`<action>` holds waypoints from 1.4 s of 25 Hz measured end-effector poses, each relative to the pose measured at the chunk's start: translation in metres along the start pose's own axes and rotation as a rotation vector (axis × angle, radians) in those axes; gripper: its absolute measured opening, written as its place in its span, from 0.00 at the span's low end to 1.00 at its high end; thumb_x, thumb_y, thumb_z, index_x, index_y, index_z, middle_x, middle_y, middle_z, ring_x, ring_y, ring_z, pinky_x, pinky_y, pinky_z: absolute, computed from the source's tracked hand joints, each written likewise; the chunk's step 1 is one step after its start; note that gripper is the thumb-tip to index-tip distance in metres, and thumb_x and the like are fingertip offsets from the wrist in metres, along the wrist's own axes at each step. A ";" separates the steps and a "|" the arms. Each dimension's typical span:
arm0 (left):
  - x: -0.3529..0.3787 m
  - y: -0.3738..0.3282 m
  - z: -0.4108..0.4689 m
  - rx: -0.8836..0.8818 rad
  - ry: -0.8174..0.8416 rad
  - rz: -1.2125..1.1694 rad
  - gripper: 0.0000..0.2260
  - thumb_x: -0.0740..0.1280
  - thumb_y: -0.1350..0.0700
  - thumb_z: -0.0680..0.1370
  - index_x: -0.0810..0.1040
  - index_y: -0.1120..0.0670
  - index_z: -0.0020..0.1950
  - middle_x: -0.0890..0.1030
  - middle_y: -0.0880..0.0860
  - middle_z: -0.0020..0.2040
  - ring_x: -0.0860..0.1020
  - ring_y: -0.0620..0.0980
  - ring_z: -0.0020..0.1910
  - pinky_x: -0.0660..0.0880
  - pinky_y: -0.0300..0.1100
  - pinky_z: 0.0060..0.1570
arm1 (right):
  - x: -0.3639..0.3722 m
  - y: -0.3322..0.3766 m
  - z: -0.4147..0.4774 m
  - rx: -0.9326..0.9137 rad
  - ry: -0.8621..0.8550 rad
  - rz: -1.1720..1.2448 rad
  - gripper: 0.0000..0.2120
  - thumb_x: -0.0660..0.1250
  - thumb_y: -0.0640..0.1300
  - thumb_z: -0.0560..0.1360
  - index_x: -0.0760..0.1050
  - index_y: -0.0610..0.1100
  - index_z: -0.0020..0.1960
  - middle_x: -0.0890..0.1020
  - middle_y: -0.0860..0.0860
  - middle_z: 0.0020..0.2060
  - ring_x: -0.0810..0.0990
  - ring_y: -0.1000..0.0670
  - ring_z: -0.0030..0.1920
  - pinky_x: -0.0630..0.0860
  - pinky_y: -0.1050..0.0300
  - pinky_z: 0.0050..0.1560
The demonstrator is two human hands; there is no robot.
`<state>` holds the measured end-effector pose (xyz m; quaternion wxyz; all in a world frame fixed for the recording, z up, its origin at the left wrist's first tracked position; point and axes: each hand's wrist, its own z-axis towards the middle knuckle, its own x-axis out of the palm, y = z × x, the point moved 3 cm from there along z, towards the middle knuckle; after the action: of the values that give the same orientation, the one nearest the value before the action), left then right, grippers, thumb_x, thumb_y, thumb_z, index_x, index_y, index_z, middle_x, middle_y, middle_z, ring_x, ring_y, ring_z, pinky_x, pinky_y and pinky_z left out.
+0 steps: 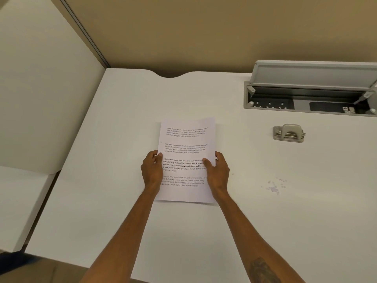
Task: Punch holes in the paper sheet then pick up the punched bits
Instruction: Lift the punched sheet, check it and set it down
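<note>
- Head view, the hands first: my left hand (152,170) grips the left edge of the paper sheet (186,139). Its thumb lies on the printed face and its fingers are curled round under the edge.
- My right hand (217,170) holds the right edge of the same sheet the same way, thumb pressed on the print and fingers wrapped behind the edge. Both hands are about halfway along the page, level with each other.
- The sheet sits in the middle of the white desk (114,211), printed side up, with four blocks of text running across it. Its far edge curves up a little. I cannot tell whether the near edge rests on the desk or is just off it.
- There is a small mark on the sheet's left margin, beyond my left thumb. It is too small for me to tell whether it is a hole.
- The hole punch (289,133) stands on the desk to the right of the sheet and slightly farther away, well apart from both hands. It is grey metal and its arched handle faces me.
- The punched bits (274,185) lie scattered on the desk to the right of my right hand, nearer to me than the punch. They are tiny pale specks in a loose cluster.
- At the far right, a socket box (271,104) is sunk into the desk, and its grey lid (314,73) is tipped up and open.
- A pale partition (47,99) stands along the left side of the desk.
</note>
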<state>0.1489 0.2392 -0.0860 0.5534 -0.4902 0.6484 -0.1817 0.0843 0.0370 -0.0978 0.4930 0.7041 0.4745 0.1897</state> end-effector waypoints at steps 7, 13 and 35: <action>0.006 0.010 0.010 0.012 0.013 0.056 0.12 0.63 0.53 0.82 0.77 0.55 0.63 0.83 0.54 0.56 0.80 0.51 0.54 0.77 0.49 0.59 | 0.009 -0.007 0.002 0.011 -0.069 -0.133 0.15 0.68 0.45 0.78 0.74 0.44 0.63 0.82 0.51 0.56 0.79 0.50 0.55 0.74 0.57 0.56; 0.009 0.010 0.006 0.078 -0.071 0.074 0.11 0.63 0.52 0.82 0.80 0.54 0.61 0.83 0.51 0.54 0.80 0.50 0.52 0.74 0.43 0.53 | 0.001 -0.005 0.000 0.037 -0.131 -0.125 0.13 0.62 0.40 0.79 0.73 0.44 0.63 0.82 0.50 0.53 0.81 0.47 0.52 0.78 0.48 0.57; 0.014 0.009 0.003 0.086 -0.061 0.182 0.18 0.66 0.61 0.80 0.74 0.57 0.71 0.76 0.57 0.64 0.78 0.57 0.61 0.73 0.52 0.65 | -0.012 -0.007 -0.005 -0.035 -0.112 -0.261 0.10 0.58 0.39 0.80 0.76 0.43 0.57 0.77 0.50 0.49 0.77 0.46 0.54 0.69 0.56 0.53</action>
<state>0.1486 0.2322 -0.1018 0.6078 -0.4103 0.6646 -0.1433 0.0715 0.0298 -0.0994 0.5514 0.6373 0.5303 0.0929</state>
